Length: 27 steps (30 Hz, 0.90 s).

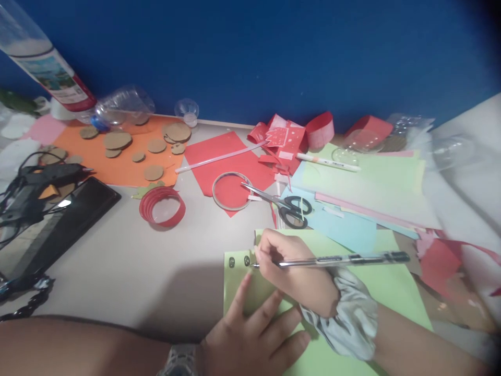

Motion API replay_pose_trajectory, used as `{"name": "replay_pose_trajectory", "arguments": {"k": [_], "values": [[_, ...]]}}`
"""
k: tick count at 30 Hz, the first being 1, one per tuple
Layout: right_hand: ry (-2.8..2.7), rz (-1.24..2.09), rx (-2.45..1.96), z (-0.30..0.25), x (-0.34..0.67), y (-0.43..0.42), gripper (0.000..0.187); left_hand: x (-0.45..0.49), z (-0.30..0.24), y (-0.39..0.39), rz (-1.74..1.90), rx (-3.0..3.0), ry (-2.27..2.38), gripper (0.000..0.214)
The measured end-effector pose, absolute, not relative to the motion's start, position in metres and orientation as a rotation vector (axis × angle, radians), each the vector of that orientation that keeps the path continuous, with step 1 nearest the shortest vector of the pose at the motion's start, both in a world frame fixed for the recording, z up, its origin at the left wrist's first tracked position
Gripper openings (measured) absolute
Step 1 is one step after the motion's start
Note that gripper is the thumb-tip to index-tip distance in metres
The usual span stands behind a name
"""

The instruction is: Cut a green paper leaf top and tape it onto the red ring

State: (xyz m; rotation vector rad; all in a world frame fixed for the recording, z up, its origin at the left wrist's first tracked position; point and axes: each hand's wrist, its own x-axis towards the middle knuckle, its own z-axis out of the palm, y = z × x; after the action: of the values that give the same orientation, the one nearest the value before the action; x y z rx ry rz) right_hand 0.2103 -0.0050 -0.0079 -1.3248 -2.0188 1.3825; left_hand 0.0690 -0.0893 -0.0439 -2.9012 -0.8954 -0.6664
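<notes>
My right hand [291, 271] grips a pen [344, 259] and its tip rests near two small dark circles [238, 261] drawn at the top left corner of a light green paper sheet [391, 282]. A grey scrunchie [346, 313] sits on that wrist. My left hand [254, 334] lies flat on the lower part of the green sheet with its fingers stretched out, a watch on its wrist.
Scissors [287, 204], a clear ring [230, 191] on red paper, a red ring [162, 206], a white marker [326, 162] and stacked coloured sheets [364, 193] lie beyond. At left are a glue gun [37, 183], a dark tablet [62, 224], cardboard discs on orange paper [117, 156] and plastic bottles [117, 107].
</notes>
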Motion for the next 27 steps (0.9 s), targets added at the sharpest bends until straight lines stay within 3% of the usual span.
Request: {"name": "replay_pose_trajectory", "arguments": {"k": [27], "values": [[-2.010,1.376,-1.364,-0.0081,0.2090,-0.0044,0.024,0.0659,-0.0385,-0.0891,-0.567,-2.953,-0.872,0.026]]}}
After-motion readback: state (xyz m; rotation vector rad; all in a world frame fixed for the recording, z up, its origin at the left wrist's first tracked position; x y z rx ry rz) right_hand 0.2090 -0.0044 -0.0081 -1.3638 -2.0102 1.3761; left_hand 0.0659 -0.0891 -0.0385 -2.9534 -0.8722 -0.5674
